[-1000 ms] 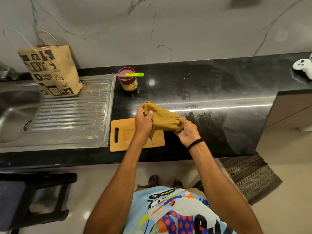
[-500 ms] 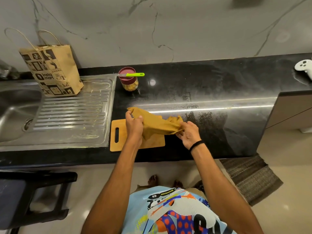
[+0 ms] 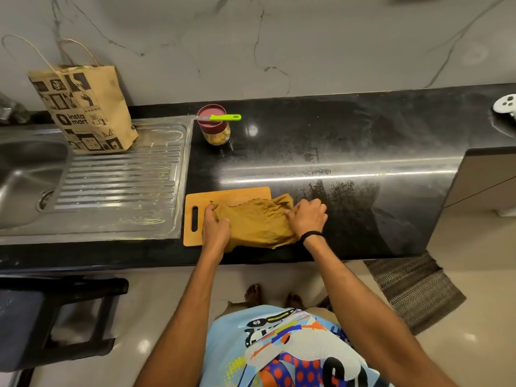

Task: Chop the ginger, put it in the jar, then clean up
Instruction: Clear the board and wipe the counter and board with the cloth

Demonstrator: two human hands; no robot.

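Containers. The jar [image 3: 213,127] stands upright on the black countertop [image 3: 363,152], behind the cutting board [image 3: 223,195] and well apart from it. A maroon lid closes the jar, and yellowish pieces show through the clear lower wall. The paper bag [image 3: 83,107] stands behind and to the left of the cutting board, on the steel drainboard [image 3: 120,177]. Its contents cannot be seen. The sink basin [image 3: 25,174] lies farther left of the cutting board.

Surroundings. A mustard cloth [image 3: 254,222] covers the right and front part of the cutting board and overhangs its right and front edges onto the countertop. It hides that part of the board surface. A white controller [image 3: 505,104] lies far to the right and behind the cutting board. A black stool [image 3: 55,317] stands on the floor to the front left of the cutting board, and a floor mat [image 3: 413,289] lies to its front right.

Orientation. The knife [image 3: 220,117] lies flat across the jar lid. Its long axis runs left to right, with the green handle pointing right and the blade pointing toward the drainboard. The cutting board's long axis also runs left to right, with its handle slot at the left end. The cloth is spread along the same axis.

Grip. The left hand [image 3: 215,227] has its fingers curled round the cloth's left edge, above the cutting board. The right hand [image 3: 305,217] has its fingers curled round the cloth's right end, just past the right edge of the cutting board.
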